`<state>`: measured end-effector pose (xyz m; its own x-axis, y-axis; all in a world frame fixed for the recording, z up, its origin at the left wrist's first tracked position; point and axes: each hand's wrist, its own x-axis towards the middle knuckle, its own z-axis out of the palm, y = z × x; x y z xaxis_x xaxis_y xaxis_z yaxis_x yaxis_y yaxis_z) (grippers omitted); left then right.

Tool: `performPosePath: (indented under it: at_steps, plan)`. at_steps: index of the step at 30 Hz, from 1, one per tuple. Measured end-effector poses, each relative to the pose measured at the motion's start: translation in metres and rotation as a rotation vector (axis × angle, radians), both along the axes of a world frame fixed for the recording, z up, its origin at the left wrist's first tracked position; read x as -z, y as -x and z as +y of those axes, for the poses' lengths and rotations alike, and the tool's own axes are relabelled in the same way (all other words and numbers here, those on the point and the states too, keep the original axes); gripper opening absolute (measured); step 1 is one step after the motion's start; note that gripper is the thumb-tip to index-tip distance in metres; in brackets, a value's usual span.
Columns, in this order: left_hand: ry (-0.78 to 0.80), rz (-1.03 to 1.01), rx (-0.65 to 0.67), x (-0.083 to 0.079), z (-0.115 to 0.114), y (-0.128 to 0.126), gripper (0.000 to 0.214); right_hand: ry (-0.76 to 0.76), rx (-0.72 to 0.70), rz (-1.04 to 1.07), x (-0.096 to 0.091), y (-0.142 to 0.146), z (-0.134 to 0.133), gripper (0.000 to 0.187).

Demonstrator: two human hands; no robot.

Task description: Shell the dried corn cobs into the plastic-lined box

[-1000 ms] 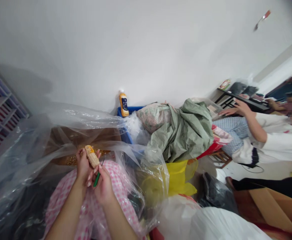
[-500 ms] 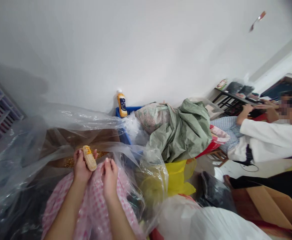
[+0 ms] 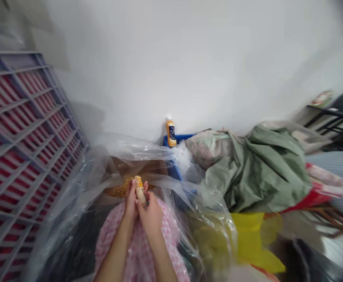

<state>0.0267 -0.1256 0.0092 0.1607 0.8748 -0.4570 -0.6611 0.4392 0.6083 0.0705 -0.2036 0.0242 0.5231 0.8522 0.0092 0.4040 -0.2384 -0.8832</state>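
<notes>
My left hand [image 3: 130, 199] is closed around a partly stripped corn cob [image 3: 139, 190], holding it upright over a brown box of loose kernels [image 3: 121, 190]. A few yellow kernels remain at the cob's top. My right hand [image 3: 151, 213] is curled against the cob's lower end, thumb pressed on it. A small dark green bit shows at its fingers, too small to name. Both hands sit above a pink checked cloth [image 3: 165, 239] on my lap.
Clear plastic sheeting [image 3: 80, 196] drapes around the box. A grey rack with red slots [image 3: 21, 133] fills the left. An orange bottle [image 3: 170, 133] stands on a blue crate [image 3: 185, 138] by the white wall. A green sack [image 3: 262, 168] and a yellow bag [image 3: 247, 239] lie to the right.
The view has swung left, so the rack now fills the left and the person at the right is out of sight. My right hand has come back onto the cob.
</notes>
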Motion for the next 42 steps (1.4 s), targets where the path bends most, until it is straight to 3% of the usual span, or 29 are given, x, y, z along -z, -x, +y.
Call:
performPosePath:
  at_steps: [3,8,12,15,18,21,29,38,42]
  plan:
    - [0.014,0.007,-0.059,0.003,0.000,-0.001,0.016,0.050,0.020,-0.025,0.002,0.000,0.002,0.035]
    - [-0.065,-0.022,-0.048,0.006,-0.001,-0.002,0.023,0.092,0.002,-0.079,0.005,-0.003,0.007,0.030]
    - [-0.080,-0.075,0.014,0.003,-0.001,-0.003,0.023,0.045,-0.012,0.028,0.006,-0.007,0.006,0.027]
    - [-0.068,-0.088,-0.016,0.005,0.001,-0.004,0.022,-0.023,-0.029,0.135,0.007,-0.009,0.001,0.026]
    - [-0.072,-0.003,-0.091,0.010,0.001,-0.004,0.026,-0.064,-0.007,0.185,0.007,-0.008,-0.002,0.027]
    - [-0.152,0.125,-0.063,0.013,-0.003,-0.004,0.033,-0.088,0.026,0.217,0.007,-0.008,-0.003,0.027]
    - [-0.307,0.292,-0.061,0.003,-0.011,-0.006,0.039,-0.107,0.029,0.232,0.010,-0.009,-0.003,0.021]
    - [-0.285,0.441,-0.045,0.015,-0.007,-0.005,0.039,-0.087,0.058,0.227,0.008,-0.009,-0.002,0.023]
    - [-0.272,0.396,0.097,0.012,-0.007,-0.006,0.042,-0.097,0.076,0.230,0.009,-0.010,-0.002,0.024]
